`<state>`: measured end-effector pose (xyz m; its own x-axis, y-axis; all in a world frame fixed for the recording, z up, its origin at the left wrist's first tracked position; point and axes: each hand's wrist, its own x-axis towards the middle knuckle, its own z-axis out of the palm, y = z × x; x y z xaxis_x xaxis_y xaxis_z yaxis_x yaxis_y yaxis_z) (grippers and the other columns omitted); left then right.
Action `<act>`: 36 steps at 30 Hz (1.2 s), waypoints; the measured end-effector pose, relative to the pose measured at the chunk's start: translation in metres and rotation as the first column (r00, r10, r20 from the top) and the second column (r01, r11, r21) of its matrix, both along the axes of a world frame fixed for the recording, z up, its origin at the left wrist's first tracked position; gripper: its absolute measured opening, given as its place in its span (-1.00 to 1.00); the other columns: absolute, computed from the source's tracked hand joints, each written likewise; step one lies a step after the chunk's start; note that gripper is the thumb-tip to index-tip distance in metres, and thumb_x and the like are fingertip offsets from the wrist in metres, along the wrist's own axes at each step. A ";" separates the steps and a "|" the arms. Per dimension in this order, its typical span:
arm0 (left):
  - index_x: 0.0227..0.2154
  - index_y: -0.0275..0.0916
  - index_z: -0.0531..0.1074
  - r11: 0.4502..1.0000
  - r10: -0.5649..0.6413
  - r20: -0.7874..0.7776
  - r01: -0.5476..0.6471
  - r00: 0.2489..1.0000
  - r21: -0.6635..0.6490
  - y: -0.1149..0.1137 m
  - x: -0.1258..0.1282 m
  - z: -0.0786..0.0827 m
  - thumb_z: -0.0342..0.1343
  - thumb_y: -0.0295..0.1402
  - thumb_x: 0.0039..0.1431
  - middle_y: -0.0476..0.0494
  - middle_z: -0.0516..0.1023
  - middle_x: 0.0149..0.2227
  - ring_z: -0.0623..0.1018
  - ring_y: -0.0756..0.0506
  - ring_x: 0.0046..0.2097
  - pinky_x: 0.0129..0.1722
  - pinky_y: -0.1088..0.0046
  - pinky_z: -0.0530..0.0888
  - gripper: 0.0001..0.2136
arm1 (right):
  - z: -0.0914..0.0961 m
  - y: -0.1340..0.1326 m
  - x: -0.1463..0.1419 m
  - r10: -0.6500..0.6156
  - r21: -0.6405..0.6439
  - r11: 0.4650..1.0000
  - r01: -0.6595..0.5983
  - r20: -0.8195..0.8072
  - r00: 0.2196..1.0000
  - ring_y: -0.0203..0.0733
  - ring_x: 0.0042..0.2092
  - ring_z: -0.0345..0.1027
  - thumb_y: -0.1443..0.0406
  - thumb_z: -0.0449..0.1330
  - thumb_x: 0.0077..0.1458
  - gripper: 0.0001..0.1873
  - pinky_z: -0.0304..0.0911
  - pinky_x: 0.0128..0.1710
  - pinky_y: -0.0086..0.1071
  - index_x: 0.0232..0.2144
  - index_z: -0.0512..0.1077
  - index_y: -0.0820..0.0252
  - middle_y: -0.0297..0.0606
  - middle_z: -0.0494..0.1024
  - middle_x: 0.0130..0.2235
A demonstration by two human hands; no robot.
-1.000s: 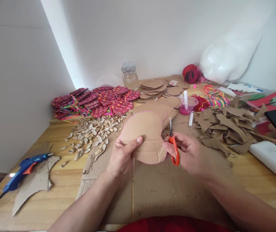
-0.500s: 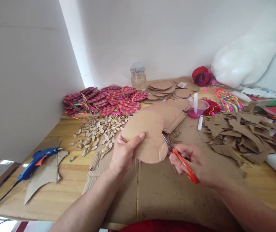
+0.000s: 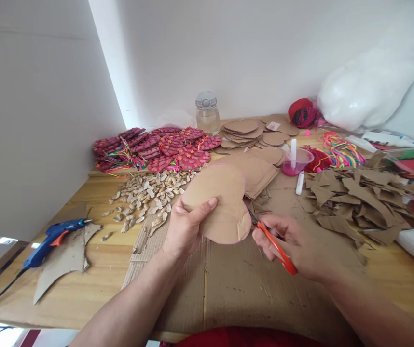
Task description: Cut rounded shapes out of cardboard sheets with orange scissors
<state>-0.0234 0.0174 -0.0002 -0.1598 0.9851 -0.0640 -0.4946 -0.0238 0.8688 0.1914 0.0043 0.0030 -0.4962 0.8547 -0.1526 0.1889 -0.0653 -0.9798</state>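
My left hand (image 3: 185, 229) grips a heart-shaped cardboard cutout (image 3: 221, 200) by its lower left edge, thumb on top, holding it above a flat cardboard sheet (image 3: 250, 284). My right hand (image 3: 294, 246) is closed round orange-handled scissors (image 3: 274, 243). Their blades reach the cutout's right edge, partly hidden behind it.
Peanut shells (image 3: 145, 195) lie left of the cutout, with red decorated hearts (image 3: 156, 147) behind them. A blue glue gun (image 3: 53, 236) rests on a cardboard scrap at far left. Cut cardboard rounds (image 3: 241, 130), a glass jar (image 3: 207, 113), a pink cup (image 3: 296, 164) and cardboard offcuts (image 3: 355, 197) fill the back and right.
The scissors swung from upright to slanting, handles down to the right, and their blades slid in behind the cutout's right edge. The view shifted left, then steadied.
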 end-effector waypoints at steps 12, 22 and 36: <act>0.08 -0.23 0.45 1.000 -0.004 -0.006 0.004 1.000 0.003 0.001 0.001 -0.001 0.45 -0.42 -0.10 -0.25 0.66 -0.07 0.66 -0.19 -0.14 -0.16 0.33 0.62 -0.39 | 0.000 0.001 0.000 -0.017 0.054 0.998 0.013 0.070 0.997 -0.36 -0.57 0.03 -0.09 0.21 0.13 -0.47 -0.08 -0.56 -0.42 -0.59 0.18 0.13 -0.48 0.17 -0.61; 0.09 -0.23 0.45 1.000 0.006 0.014 -0.006 1.000 -0.019 0.000 0.001 -0.003 0.46 -0.45 -0.13 -0.22 0.66 -0.10 0.66 -0.20 -0.11 -0.15 0.34 0.62 -0.36 | -0.004 -0.003 0.000 -0.030 0.045 0.999 0.030 0.008 1.000 -0.41 -0.62 0.01 -0.10 0.17 0.18 -0.45 -0.09 -0.65 -0.48 -0.60 0.15 0.12 -0.51 0.11 -0.63; 0.06 -0.22 0.47 1.000 0.007 -0.004 -0.007 1.000 -0.010 0.001 0.002 -0.001 0.46 -0.43 -0.14 -0.21 0.66 -0.08 0.65 -0.21 -0.08 -0.13 0.32 0.61 -0.39 | 0.000 -0.005 -0.004 -0.083 0.136 0.988 0.069 0.100 0.992 -0.37 -0.60 0.02 -0.01 0.20 0.20 -0.48 -0.07 -0.60 -0.43 -0.62 0.15 0.12 -0.48 0.18 -0.65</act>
<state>-0.0218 0.0179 -0.0011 -0.1665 0.9833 -0.0729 -0.4908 -0.0186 0.8710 0.1873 -0.0007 0.0025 -0.4162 0.9054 -0.0835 0.2908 0.0456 -0.9557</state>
